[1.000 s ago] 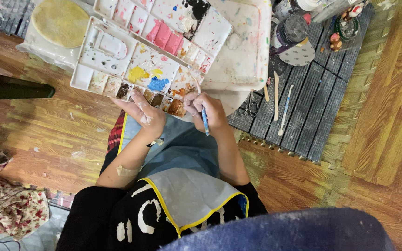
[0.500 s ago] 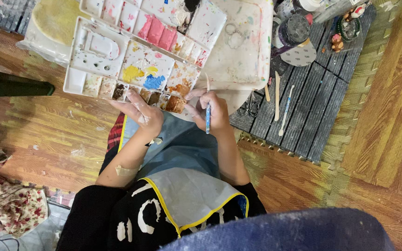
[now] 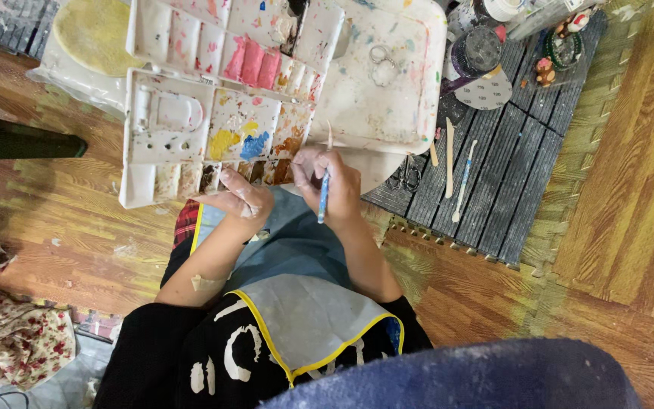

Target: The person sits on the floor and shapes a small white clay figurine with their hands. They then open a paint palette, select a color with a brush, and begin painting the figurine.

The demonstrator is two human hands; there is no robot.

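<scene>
Two hands are seen at the near edge of a paint palette [image 3: 191,113], above a grey apron [image 3: 297,303] with yellow trim. The left hand [image 3: 238,203] is laid flat and mostly open, fingers spread, with its fingertips touching the palette's near rim by the brown wells; nothing is gripped in it. The right hand [image 3: 334,185] is closed around a thin blue-handled brush [image 3: 324,193], held nearly upright, the tip pointed at the wells just beyond the knuckles.

A risk is judged here: the palette is propped partly over the lap, so a press from the left hand could tip it and wet paint could be slid onto the apron. Neighbouring colours, the yellow and blue patches just beyond, could be muddied if the brush is dragged across wells.

Farther off, a stained white tray [image 3: 395,83] is lying under the palette's far corner, and loose sculpting tools [image 3: 456,174] are left on the dark slatted mat [image 3: 509,174], where they could be knocked by a swinging elbow.
</scene>
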